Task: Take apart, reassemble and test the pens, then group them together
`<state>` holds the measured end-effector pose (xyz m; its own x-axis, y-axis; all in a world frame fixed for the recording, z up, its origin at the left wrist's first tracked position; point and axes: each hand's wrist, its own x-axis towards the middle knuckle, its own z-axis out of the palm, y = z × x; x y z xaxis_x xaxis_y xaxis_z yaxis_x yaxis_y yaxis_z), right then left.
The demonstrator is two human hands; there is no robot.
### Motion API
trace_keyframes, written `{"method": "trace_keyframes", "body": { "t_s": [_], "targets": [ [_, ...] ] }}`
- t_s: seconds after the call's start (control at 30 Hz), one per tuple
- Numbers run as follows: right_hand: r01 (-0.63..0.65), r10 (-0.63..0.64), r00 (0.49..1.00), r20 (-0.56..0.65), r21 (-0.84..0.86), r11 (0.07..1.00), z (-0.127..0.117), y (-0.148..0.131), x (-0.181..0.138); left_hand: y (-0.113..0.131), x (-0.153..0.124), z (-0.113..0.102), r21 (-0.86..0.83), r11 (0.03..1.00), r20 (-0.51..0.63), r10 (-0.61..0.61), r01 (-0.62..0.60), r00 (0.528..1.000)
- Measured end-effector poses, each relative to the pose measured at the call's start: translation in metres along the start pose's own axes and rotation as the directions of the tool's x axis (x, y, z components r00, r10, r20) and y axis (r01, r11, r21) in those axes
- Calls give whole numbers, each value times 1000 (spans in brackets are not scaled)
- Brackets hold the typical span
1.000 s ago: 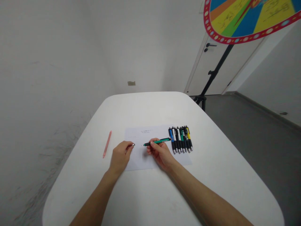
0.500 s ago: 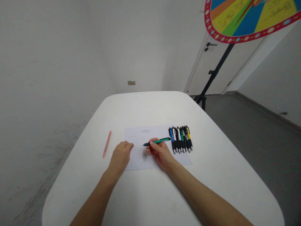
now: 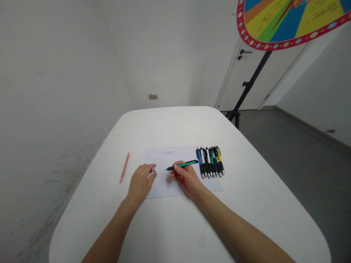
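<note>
My right hand point(image 3: 185, 177) grips a green pen point(image 3: 184, 165) with a black grip section, held nearly level just above the paper. A thin bare point sticks out at the pen's left end, without the silver cone seen on the other pens. My left hand point(image 3: 141, 180) rests at the left edge of the white paper sheet point(image 3: 159, 190), thumb and forefinger apart. Between those fingertips is a tiny silver piece point(image 3: 154, 170), too small to make out well; it looks like a pen's tip cone and seems to be on the paper.
Several pens point(image 3: 210, 162) with black grips lie side by side across the paper's right part. A pink pen point(image 3: 124, 168) lies left of my left hand. All are on a white table point(image 3: 170, 124). Beyond stand a colourful wheel point(image 3: 285, 22) on a black stand point(image 3: 251, 84) and a door.
My left thumb has moved away from the forefinger, and the tiny silver piece shows between them. My right hand and the green pen have hardly moved.
</note>
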<state>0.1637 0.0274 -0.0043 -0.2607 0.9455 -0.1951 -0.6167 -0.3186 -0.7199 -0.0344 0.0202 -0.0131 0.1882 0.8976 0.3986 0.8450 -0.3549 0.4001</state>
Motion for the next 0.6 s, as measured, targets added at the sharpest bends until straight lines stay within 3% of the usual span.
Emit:
{"method": "trace_keyframes", "body": {
  "t_s": [0.1,0.3,0.6],
  "targets": [
    [8,-8,1000,4,-3,1000,1,1,0,6,1,-4,-56,998,-68,5,-9,998],
    [28,-25,998,57,-43,999,1,3,0,19,2,-12,-194,968,-162,130,-160,978],
    [63,-49,994,96,-149,987,2,5,-2,26,4,-14,-184,943,-199,241,-278,950]
  ]
}}
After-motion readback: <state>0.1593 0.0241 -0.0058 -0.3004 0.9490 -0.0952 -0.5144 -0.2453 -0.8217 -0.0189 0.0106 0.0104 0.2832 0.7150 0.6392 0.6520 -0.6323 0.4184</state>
